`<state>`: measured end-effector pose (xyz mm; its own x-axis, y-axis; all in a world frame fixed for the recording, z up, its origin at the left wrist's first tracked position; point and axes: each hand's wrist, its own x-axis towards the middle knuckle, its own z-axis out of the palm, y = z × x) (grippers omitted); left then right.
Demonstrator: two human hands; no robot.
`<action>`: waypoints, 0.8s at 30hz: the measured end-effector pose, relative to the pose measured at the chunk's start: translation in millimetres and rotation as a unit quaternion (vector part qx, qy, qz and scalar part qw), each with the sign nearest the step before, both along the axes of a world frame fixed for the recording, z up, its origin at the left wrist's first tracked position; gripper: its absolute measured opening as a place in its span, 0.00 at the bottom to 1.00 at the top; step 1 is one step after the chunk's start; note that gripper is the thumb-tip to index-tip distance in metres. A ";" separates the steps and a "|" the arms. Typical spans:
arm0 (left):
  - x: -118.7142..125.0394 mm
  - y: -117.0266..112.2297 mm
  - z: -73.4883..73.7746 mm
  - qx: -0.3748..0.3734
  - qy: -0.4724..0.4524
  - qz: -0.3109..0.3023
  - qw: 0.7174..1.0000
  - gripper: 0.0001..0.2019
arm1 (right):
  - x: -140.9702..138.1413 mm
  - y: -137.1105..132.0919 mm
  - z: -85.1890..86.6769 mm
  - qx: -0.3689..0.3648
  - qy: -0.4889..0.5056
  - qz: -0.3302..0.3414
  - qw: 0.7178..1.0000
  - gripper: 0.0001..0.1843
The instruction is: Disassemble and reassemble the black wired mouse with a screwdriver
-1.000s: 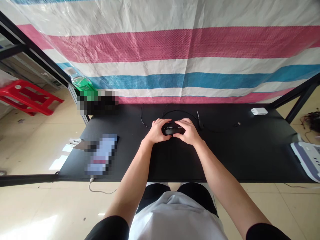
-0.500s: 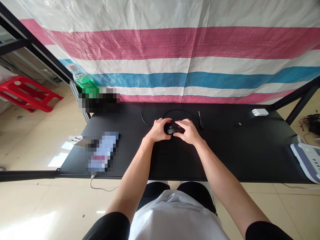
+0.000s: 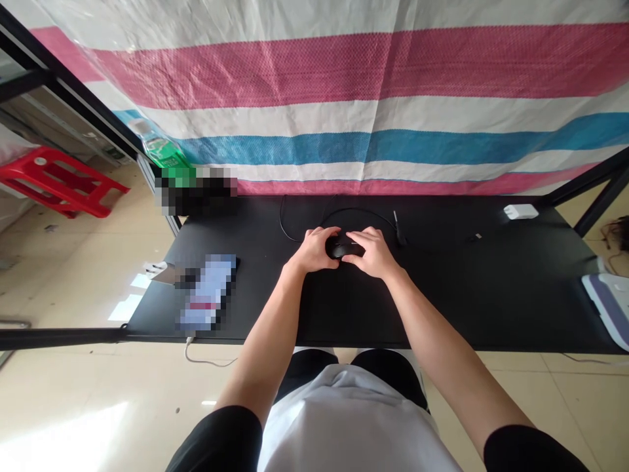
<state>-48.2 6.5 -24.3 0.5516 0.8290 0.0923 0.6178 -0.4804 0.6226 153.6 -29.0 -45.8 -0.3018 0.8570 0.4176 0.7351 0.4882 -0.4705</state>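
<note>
A black computer mouse (image 3: 341,250) lies sideways between my two hands, low over the middle of the black table. My left hand (image 3: 315,250) is curled round its left end, thumb at the near side and fingers at the far side. Round the right end closes my right hand (image 3: 372,252), gripping in the same way. My fingers cover both ends of the mouse. Behind the hands a thin black cable (image 3: 361,210) curves over the table. Close to the right hand stands a black piece with a thin metal tip (image 3: 400,233); its kind is unclear.
On the left of the black table (image 3: 457,295) lies a blurred phone (image 3: 209,288) with a white cable. A green-labelled bottle (image 3: 170,157) stands at the back left. A white charger (image 3: 521,212) and a power strip (image 3: 609,305) are on the right. A striped sheet (image 3: 314,78) hangs behind.
The camera view has shifted slightly. Both hands keep their hold on the mouse, with hardly any movement relative to the table.
</note>
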 end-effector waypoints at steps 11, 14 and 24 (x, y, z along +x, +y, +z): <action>1.8 0.8 -1.8 0.012 0.009 0.004 1.000 0.44 | -2.9 -1.4 -0.2 0.011 0.009 -0.011 1.000 0.29; 1.3 1.1 -2.7 0.010 0.010 0.007 1.000 0.45 | -3.2 -1.2 -0.4 0.011 0.013 -0.009 1.000 0.29; -0.5 -0.1 -2.7 -0.001 0.012 0.009 1.000 0.44 | 0.6 0.5 -1.3 0.012 0.086 0.000 0.996 0.28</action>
<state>-48.7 6.4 -27.0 0.5379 0.8394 0.0778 0.6411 -0.4673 0.6088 154.2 -28.6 -47.1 -0.2239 0.8457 0.4845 0.6438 0.5015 -0.5779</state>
